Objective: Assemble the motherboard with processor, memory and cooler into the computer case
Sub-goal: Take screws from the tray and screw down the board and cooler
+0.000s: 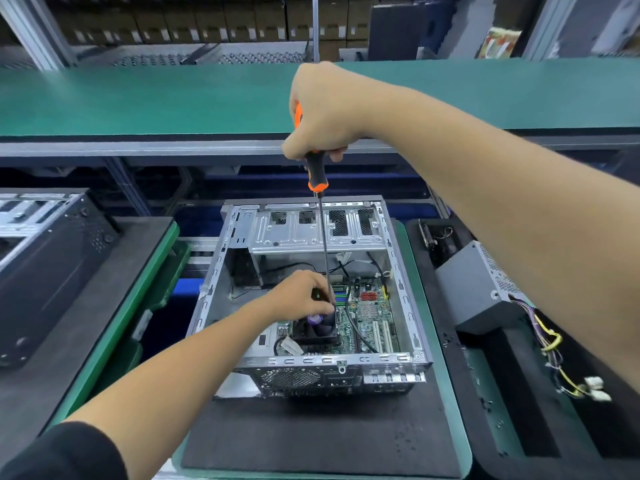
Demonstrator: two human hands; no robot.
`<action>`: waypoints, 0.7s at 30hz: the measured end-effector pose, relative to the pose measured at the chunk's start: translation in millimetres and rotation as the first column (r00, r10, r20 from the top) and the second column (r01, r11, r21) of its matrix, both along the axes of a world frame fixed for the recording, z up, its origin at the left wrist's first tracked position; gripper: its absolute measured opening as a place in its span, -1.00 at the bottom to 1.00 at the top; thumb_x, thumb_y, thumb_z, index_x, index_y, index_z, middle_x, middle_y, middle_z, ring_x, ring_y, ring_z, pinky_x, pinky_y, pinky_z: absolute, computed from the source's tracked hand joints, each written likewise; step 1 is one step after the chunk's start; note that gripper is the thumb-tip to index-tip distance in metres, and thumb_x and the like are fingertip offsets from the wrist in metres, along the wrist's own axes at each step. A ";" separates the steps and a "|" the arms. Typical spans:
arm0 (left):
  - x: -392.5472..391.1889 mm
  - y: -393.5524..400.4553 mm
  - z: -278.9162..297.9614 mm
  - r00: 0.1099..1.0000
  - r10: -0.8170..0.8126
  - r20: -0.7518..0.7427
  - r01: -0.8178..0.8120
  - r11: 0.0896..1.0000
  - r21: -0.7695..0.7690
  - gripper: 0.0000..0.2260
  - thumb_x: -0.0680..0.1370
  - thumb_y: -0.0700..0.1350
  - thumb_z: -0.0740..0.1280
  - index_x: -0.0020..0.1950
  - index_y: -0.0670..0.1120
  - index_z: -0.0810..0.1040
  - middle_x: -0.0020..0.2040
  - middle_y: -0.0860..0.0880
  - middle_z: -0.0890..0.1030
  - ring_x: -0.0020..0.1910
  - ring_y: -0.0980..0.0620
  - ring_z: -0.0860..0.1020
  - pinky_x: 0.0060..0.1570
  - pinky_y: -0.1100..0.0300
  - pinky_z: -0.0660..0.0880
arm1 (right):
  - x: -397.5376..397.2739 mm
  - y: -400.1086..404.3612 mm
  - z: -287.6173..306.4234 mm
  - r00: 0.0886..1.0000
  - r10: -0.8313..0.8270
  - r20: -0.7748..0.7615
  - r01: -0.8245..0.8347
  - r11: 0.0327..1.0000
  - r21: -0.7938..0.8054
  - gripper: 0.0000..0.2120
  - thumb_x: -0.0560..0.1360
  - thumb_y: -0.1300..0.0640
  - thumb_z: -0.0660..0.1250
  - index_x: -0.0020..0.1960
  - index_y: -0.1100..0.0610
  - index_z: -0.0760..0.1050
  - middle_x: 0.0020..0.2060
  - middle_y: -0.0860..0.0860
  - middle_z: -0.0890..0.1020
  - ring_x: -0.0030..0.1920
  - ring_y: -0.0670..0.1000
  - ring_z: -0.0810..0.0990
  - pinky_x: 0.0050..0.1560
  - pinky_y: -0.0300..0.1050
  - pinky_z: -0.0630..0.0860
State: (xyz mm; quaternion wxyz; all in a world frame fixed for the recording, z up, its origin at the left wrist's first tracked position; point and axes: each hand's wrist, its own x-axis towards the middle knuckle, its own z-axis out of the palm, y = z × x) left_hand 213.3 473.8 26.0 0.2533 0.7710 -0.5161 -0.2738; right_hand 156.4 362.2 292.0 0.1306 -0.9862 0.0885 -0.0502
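Note:
An open silver computer case (403,292) lies on a black mat, with the green motherboard (372,317) inside it. A black cooler with a purple hub (317,329) sits on the board's left part. My right hand (320,112) grips the orange-and-black handle of a long screwdriver (323,237), held upright with its shaft reaching down to the board beside the cooler. Down in the case, my left hand (301,296) pinches the shaft near its tip, just above the cooler. The tip itself is hidden by my fingers.
A grey power supply (478,285) with yellow and purple wires (550,344) lies on the black tray to the right. Another black case (52,258) stands at the left. A green conveyor shelf (173,98) runs across the back. Small screws (485,407) lie scattered on the right tray.

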 end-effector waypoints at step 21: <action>-39.1 -20.5 -24.4 0.964 -0.113 0.239 0.064 0.978 0.200 -0.86 0.43 -0.01 0.43 -0.17 -0.07 0.64 -0.11 0.04 0.61 -0.15 0.12 0.45 -0.03 0.06 0.53 | -19.7 -6.7 -29.3 0.997 0.032 -0.068 -0.028 0.998 0.047 -0.85 0.34 0.17 0.36 -0.31 0.25 0.47 -0.48 0.10 0.61 -0.53 0.02 0.62 -0.57 -0.33 0.42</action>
